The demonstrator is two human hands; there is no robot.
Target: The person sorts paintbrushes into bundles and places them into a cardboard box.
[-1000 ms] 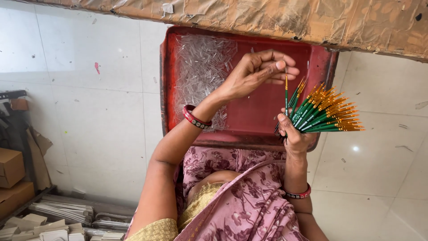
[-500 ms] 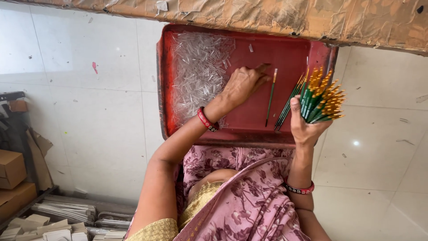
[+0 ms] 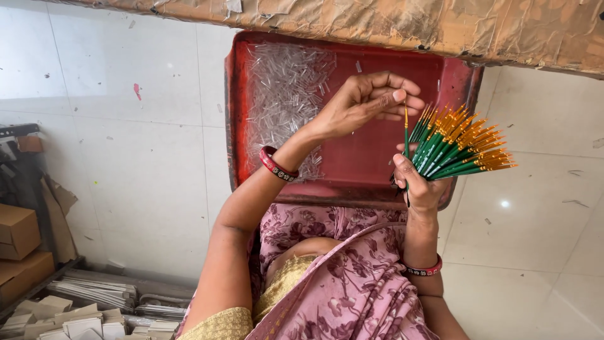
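While hands (image 3: pixel 402 138) fan brushes (image 3: pixel 459 145), brown boxes (image 3: pixel 19 233) sit left.

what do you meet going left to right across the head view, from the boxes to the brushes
brown cardboard boxes → stacked white cards → pile of clear tubes in the red tray → left hand → single brush → fan of green brushes in the right hand

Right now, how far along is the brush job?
Done, seemingly: a fan of brushes gathered in the right hand. In hand: the left hand pinches one upright brush at its tip. Left: many clear tubes in the tray.
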